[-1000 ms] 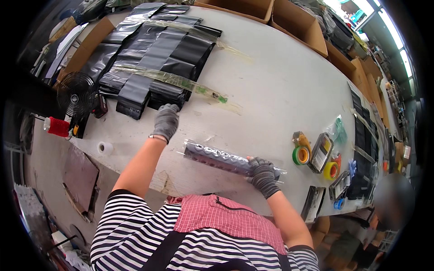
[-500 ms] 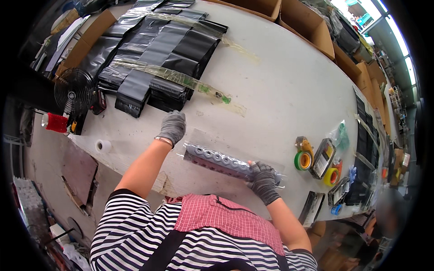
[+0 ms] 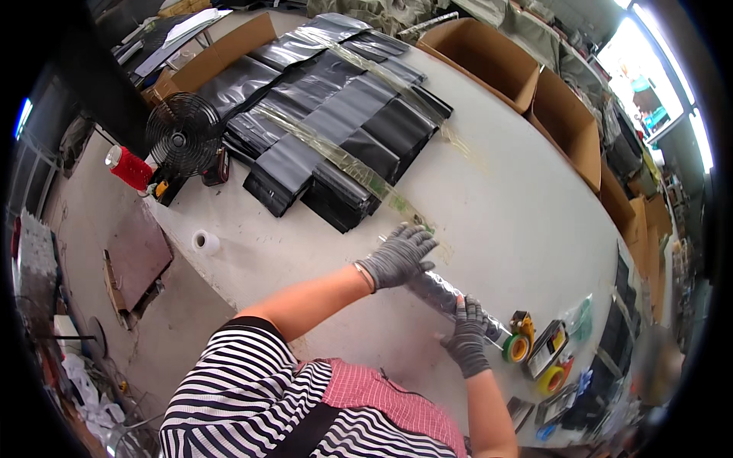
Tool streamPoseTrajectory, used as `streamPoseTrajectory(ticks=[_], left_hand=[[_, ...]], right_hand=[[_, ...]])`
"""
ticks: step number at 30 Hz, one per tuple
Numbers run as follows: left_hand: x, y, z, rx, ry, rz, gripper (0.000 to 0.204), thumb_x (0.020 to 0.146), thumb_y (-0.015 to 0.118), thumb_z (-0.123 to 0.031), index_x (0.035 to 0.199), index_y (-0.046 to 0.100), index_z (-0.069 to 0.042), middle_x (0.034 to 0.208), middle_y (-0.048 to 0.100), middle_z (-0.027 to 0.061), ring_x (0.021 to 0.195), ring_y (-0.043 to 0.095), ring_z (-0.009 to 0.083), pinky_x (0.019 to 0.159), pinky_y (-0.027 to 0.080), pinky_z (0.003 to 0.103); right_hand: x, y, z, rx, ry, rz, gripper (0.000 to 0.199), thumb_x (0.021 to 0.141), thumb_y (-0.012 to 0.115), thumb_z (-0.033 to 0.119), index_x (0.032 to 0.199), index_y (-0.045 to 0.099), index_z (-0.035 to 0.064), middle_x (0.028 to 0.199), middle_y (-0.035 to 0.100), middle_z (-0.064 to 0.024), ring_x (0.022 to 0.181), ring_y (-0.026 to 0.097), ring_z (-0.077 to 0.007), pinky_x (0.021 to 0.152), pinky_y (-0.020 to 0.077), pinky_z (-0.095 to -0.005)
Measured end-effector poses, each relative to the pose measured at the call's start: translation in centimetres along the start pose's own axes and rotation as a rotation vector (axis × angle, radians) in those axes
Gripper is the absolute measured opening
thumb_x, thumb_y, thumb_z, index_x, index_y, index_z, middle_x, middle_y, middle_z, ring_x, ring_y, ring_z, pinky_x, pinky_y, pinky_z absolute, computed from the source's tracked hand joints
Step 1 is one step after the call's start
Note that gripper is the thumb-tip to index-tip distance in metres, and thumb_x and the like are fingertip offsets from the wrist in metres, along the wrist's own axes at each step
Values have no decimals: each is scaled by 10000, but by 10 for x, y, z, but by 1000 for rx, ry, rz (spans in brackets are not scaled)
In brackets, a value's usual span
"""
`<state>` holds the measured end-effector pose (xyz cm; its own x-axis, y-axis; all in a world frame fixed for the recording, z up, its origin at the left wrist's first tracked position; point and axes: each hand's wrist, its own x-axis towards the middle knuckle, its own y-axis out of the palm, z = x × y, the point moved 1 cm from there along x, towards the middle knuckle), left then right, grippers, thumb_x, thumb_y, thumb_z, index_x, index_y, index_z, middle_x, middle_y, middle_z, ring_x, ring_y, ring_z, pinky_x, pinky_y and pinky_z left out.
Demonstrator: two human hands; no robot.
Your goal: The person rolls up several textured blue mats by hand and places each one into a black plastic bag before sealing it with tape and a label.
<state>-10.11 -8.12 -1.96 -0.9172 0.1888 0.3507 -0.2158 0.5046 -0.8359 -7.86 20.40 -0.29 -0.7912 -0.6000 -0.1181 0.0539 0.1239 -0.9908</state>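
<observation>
A long roll of grey parts wrapped in clear plastic film (image 3: 435, 293) lies slantwise on the white table, its shiny wrap catching the light. My left hand (image 3: 398, 258), in a grey glove, rests over its far left end with the fingers stretched out flat. Toward the near right end, my right hand (image 3: 467, 342), gloved alike, has its fingers extended onto the film and the thumb apart. Both palms hide parts of the roll. Just beyond my left fingers, strips of clear tape (image 3: 382, 187) run off a stack of black plastic bags (image 3: 328, 145).
Tape dispensers and rolls, including a green roll (image 3: 517, 349) and a yellow one (image 3: 551, 379), stand right of the roll. A black fan (image 3: 182, 136), red thread spool (image 3: 130, 169) and white roll (image 3: 205, 243) sit left. Cardboard boxes (image 3: 565, 126) line the far edge.
The grey roll has moved farther onto the table and turned more slantwise. My left hand, a fist apart from it before, now lies flat on it. The head view has shifted.
</observation>
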Motion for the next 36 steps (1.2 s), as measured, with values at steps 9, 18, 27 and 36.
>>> streamPoseTrajectory(ticks=[9, 18, 27, 36], left_hand=[[-66, -142, 226, 314, -404, 79, 369, 818, 668, -155, 1184, 640, -117, 1126, 647, 146, 1079, 601, 342, 975, 475, 428], [-83, -167, 276, 440, -284, 371, 167, 876, 604, -209, 988, 677, -107, 1018, 658, 115, 1028, 629, 320, 892, 512, 447], [14, -108, 229, 122, -135, 215, 176, 858, 675, -184, 1004, 691, -87, 1015, 654, 151, 998, 622, 351, 884, 504, 439], [38, -80, 235, 357, -44, 442, 219, 884, 596, -168, 1054, 714, -98, 1102, 660, 155, 1091, 621, 321, 946, 512, 425]], right_hand=[[56, 19, -63, 569, 346, 241, 726, 617, 904, 353, 1195, 592, 44, 1037, 702, -181, 982, 671, -353, 874, 528, -426], [-70, 35, 7, 790, 692, 75, 670, 648, 869, 244, 1190, 566, -7, 1046, 689, -212, 968, 667, -375, 839, 529, -435], [-70, 25, 14, 611, 701, 20, 703, 624, 884, 314, 1173, 588, -8, 1075, 682, -226, 1000, 660, -397, 861, 524, -453], [-78, 50, 10, 637, 791, 16, 732, 573, 896, 392, 1143, 601, 41, 1037, 684, -214, 978, 658, -403, 864, 525, -474]])
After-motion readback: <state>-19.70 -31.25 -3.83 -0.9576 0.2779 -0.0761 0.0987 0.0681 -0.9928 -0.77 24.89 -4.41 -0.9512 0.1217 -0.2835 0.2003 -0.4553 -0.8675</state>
